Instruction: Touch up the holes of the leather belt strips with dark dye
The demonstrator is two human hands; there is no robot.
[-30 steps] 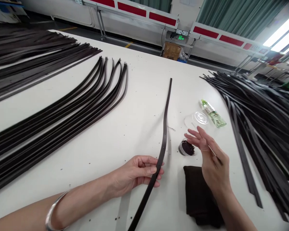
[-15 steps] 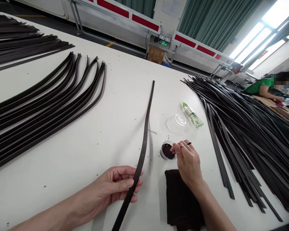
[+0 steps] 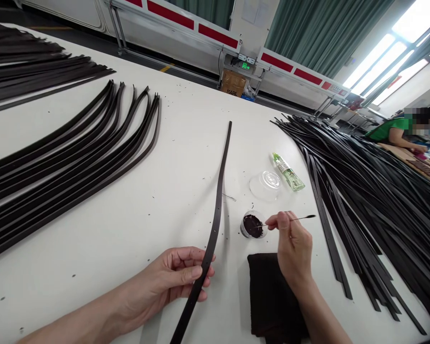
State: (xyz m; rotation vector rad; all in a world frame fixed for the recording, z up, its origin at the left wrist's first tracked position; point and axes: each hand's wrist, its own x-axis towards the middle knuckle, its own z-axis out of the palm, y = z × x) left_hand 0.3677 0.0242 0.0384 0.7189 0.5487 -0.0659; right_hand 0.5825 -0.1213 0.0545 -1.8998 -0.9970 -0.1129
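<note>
Between the thumb and fingers of my left hand [image 3: 181, 277] is a dark strap [image 3: 218, 210] with small holes, its far end reaching up and away over the white table. My right hand [image 3: 294, 243] pinches a thin stick with a dark tip [image 3: 310, 217]; its other end dips into a small clear cup of dark paste [image 3: 253, 225]. Just behind the cup stands a clear plastic cup or lid [image 3: 265, 185], and a green-and-white tube [image 3: 288, 172] lies beyond it. Under my right wrist lies a folded black cloth [image 3: 274, 296].
Many dark straps are bundled on the left [image 3: 93, 157], with another stack [image 3: 46, 71] behind. A large heap of black straps [image 3: 361, 200] covers the right side. Dark scraps dot the white table [image 3: 186, 157]. A person in green [image 3: 394, 130] sits at far right.
My right hand has shifted right, drawing back from the cup, so more of the stick shows, with one end in the paste. My left hand still holds the strap in much the same place.
</note>
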